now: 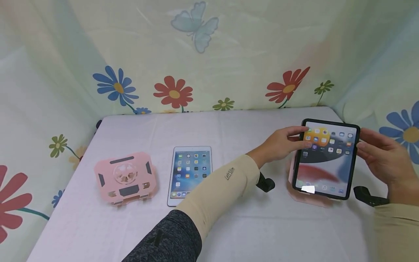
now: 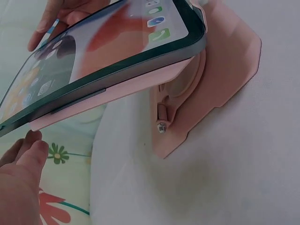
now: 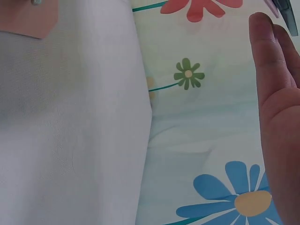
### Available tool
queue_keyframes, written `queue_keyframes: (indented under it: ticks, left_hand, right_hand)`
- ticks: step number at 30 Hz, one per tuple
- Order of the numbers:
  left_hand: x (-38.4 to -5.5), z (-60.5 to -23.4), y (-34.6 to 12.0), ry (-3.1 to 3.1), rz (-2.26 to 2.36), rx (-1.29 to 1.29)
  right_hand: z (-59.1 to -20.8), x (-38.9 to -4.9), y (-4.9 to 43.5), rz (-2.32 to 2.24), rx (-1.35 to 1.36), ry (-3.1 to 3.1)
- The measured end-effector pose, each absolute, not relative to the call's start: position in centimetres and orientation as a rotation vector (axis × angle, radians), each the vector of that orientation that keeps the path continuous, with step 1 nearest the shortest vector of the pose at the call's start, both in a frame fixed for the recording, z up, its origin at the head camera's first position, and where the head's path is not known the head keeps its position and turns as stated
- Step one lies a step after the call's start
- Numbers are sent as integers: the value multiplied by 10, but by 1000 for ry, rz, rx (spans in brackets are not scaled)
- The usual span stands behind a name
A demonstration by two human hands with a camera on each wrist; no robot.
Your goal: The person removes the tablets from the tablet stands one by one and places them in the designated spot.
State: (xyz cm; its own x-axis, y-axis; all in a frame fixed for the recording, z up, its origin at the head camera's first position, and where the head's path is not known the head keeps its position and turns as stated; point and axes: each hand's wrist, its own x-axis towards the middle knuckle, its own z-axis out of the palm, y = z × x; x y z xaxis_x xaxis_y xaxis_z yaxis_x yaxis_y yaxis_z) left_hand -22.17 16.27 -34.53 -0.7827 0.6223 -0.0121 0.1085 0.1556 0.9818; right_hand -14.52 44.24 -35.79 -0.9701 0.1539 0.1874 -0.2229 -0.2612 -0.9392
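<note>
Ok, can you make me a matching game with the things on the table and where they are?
Things:
1. black-edged tablet
2. white tablet
3. empty pink stand
4. left hand

Places:
A. lying flat in the middle of the table
B. on the table's left side, nothing on it
C. propped on a pink stand on the right
D. at the black-edged tablet's left edge

Pairs: 1-C, 2-A, 3-B, 4-D
</note>
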Motion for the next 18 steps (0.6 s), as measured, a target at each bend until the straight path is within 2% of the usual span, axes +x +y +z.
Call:
queue_keyframes:
  ticks: [13, 18]
  left_hand:
    - [-221, -345, 164, 2007, 1652, 674]
    - [-222, -345, 163, 1992, 1653, 646]
  right_hand:
    - [-363, -150, 444, 2389, 311, -1658]
    - [-363, -150, 442, 2307, 255, -1737]
